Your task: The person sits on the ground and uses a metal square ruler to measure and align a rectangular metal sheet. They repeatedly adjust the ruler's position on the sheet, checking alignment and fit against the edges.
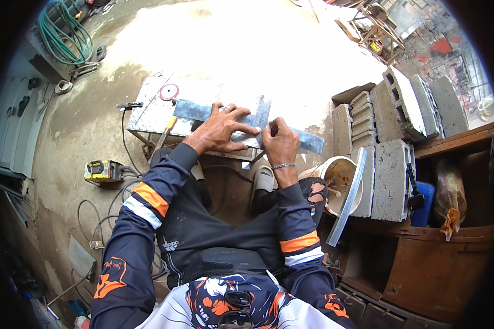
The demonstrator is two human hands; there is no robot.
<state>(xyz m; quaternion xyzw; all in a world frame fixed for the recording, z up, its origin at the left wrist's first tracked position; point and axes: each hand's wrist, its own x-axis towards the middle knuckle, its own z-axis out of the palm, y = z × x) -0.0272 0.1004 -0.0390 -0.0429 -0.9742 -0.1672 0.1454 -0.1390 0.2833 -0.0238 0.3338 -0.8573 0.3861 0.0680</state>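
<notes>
A long grey metal strip (192,111) lies across the low metal-topped table (151,112), its right end sticking out past the edge. A shorter flat metal piece (263,109) crosses it at roughly a right angle. My left hand (220,129) rests on the strip with fingers spread, its fingertips near the crossing. Close beside it, my right hand (280,140) has thumb and fingers pinched together at the crosspiece's right side; whatever sits between them is hidden. To the left on the table are a red-rimmed disc (169,92) and a tool with a yellow handle (172,123).
A cable clamp (130,105) sits at the table's left edge. A yellow-and-black machine (103,171) with cables stands on the floor. At right are a bucket (332,172) with a metal bar (348,197) across it, concrete blocks (391,178) and a wooden cabinet (431,268).
</notes>
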